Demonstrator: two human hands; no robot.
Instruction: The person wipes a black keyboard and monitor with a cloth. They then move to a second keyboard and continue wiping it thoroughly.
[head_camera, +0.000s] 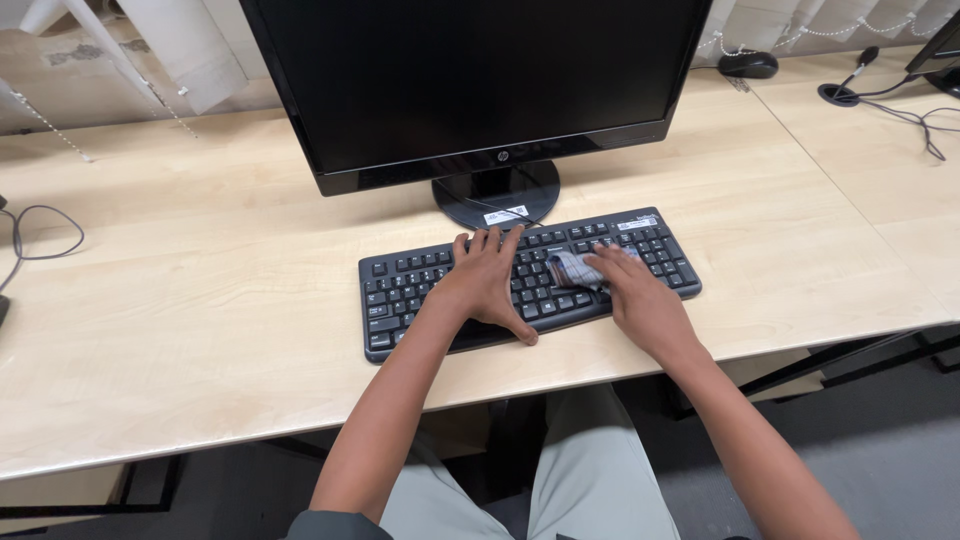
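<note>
A black keyboard (400, 290) lies on the light wooden desk (200, 300) in front of a dark monitor (470, 80). My left hand (485, 285) rests flat on the middle keys, fingers spread, thumb at the front edge. My right hand (640, 300) presses a small grey cloth (572, 268) onto the keys right of centre, fingertips on top of the cloth.
The monitor's round stand (495, 195) is just behind the keyboard. A black mouse (747, 64) and cables (900, 105) lie at the back right; another cable (40, 235) loops at the left edge. My legs are under the desk.
</note>
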